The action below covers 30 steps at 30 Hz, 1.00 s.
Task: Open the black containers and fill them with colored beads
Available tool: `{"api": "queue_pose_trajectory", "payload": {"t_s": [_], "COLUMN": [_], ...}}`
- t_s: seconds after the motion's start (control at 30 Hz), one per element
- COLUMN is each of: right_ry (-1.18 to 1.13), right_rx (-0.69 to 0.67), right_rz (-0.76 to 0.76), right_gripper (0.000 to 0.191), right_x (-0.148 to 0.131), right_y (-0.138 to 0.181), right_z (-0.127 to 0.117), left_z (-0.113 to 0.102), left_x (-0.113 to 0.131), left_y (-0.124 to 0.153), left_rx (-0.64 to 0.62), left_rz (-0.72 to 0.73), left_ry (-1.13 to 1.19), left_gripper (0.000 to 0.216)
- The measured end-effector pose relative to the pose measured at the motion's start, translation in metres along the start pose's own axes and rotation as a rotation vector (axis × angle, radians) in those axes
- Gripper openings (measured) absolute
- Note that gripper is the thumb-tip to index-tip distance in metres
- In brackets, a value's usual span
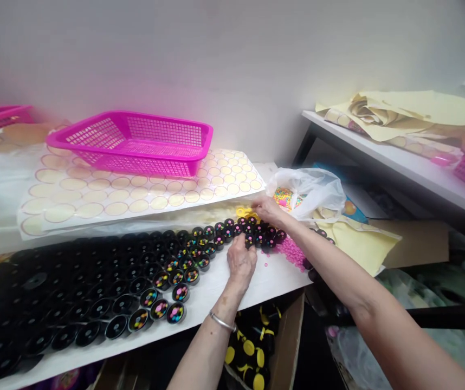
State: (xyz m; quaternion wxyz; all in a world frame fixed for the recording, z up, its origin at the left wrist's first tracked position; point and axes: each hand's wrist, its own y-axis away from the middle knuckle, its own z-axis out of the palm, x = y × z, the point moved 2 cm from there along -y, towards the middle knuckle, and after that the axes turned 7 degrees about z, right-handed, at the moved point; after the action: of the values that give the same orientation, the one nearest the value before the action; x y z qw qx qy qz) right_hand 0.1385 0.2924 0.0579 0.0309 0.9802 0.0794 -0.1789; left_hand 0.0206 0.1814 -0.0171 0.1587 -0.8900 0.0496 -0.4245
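Forearms (362, 295) slant inward, left hand (241, 261) curled at black cups (249, 240), right hand (268, 210) bunched; grips unclear.

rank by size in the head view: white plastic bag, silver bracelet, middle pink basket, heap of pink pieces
1. Middle pink basket
2. White plastic bag
3. Heap of pink pieces
4. Silver bracelet

Black cups (86, 333): glossy, smooth plastic
Pink basket (155, 167): shiny, perforated plastic
Bangle (222, 323): polished metal
Bag (317, 187): thin, crinkled, translucent plastic
Box (291, 336): matt cardboard
Bench (212, 292): smooth-looking surface
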Motion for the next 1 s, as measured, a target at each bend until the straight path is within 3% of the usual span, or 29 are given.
{"api": "queue_pose_trajectory", "payload": {"t_s": [0.13, 0.33, 0.57, 0.83, 1.0], "right_ry": [0.095, 0.181, 0.189, 0.231, 0.239], "right_rx": [-0.068, -0.112, -0.086, -0.057, -0.002], "right_rz": [0.027, 0.058, 0.027, -0.004, -0.037], "right_gripper": [0.024, 0.024, 0.028, 0.026, 0.021], "right_x": [-0.015, -0.030, -0.026, -0.041, -0.049], "right_y": [-0.022, -0.021, -0.012, -0.015, -0.010], "right_z": [0.011, 0.014, 0.005, 0.021, 0.006], "left_z": [-0.004, -0.018, -0.026, -0.028, -0.031], "left_x": [-0.010, -0.016, -0.018, -0.020, -0.018], "left_y": [0.007, 0.026, 0.038, 0.042, 0.041], "left_rx": [0.014, -0.083, -0.128, -0.130, -0.082], "left_rz": [-0.019, -0.024, -0.011, 0.048, 0.047], "left_ry": [0.063, 0.183, 0.231, 0.259, 0.380], "left_gripper": [0.027, 0.022, 0.023, 0.023, 0.040]}}
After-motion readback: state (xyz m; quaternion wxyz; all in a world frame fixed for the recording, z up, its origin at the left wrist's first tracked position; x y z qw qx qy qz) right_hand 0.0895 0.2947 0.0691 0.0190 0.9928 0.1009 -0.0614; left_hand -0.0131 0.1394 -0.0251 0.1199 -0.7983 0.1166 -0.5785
